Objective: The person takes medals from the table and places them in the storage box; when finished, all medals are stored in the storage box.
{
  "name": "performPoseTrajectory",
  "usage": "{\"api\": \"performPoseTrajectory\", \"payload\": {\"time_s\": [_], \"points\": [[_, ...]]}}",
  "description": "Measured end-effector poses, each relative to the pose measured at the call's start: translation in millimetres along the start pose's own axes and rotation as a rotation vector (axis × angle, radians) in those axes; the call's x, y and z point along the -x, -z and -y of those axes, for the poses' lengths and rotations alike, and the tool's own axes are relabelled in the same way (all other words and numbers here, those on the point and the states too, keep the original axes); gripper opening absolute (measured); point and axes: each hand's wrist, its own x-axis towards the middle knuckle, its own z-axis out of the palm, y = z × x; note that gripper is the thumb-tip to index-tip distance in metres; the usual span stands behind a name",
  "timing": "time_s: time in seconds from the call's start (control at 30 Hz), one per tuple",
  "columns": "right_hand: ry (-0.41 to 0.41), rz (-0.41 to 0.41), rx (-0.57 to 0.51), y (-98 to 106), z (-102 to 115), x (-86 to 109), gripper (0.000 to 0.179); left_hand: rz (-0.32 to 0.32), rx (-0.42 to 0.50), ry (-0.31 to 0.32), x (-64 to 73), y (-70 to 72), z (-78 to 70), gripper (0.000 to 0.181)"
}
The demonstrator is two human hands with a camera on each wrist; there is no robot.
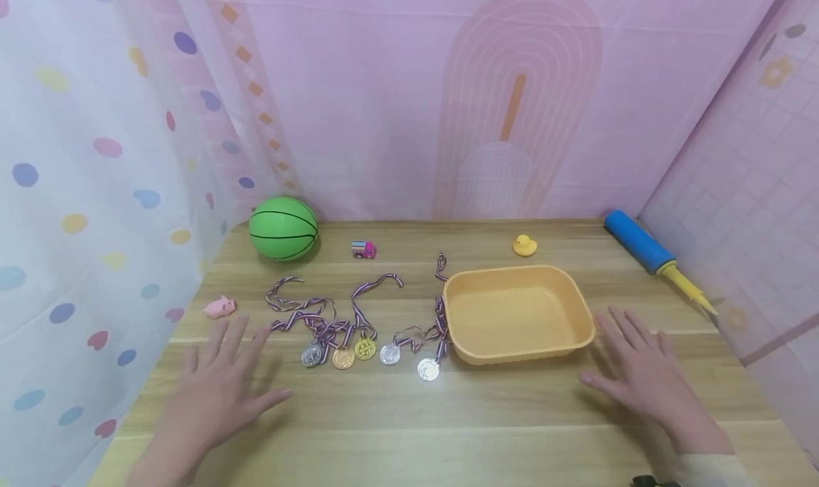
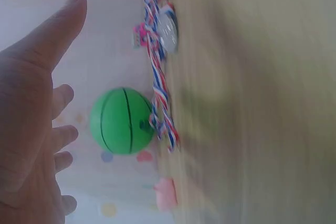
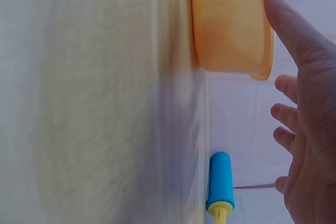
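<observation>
My left hand (image 1: 220,391) hovers over the table's left front with fingers spread, holding nothing. Just beyond its fingertips lies a pink toy pig (image 1: 220,307). To its right, several medals on striped ribbons lie in a row: a dark silver medal (image 1: 311,355), a bronze one (image 1: 343,358), a gold one (image 1: 365,348) and silver ones (image 1: 428,370). Their ribbons (image 1: 320,323) are tangled behind them. My right hand (image 1: 646,380), fingers spread and holding nothing, is beside the right end of an orange plastic basin (image 1: 518,313). Some ribbon runs under or behind the basin's left side.
A green ball (image 1: 284,229) sits at the back left, with a small pink toy truck (image 1: 363,249) to its right. Behind the basin is a yellow rubber duck (image 1: 525,245). A blue and yellow hand pump (image 1: 640,244) lies at the right edge. Curtains border the wooden table (image 1: 409,437).
</observation>
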Motion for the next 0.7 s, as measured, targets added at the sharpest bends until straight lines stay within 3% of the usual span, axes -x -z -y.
{"api": "performPoseTrajectory", "payload": {"time_s": [0.17,0.3,0.53,0.7], "points": [[0.014,-0.026,-0.065,-1.1,-0.2,-11.4,0.1,0.034,0.026,-0.053,-18.4,-1.7,-28.9,0.103],[-0.009,-0.026,-0.183,-3.0,-0.6,-21.8,0.089,0.054,0.051,-0.141,-40.1,-5.9,-66.8,0.1],[-0.122,0.032,-0.398,-11.3,-5.7,-38.4,0.069,0.121,0.16,-0.255,-75.9,-21.2,-139.2,0.096],[-0.154,-0.023,-0.544,-20.3,-8.6,-43.8,0.054,0.124,0.27,-0.301,-101.0,-36.9,-175.1,0.088]]}}
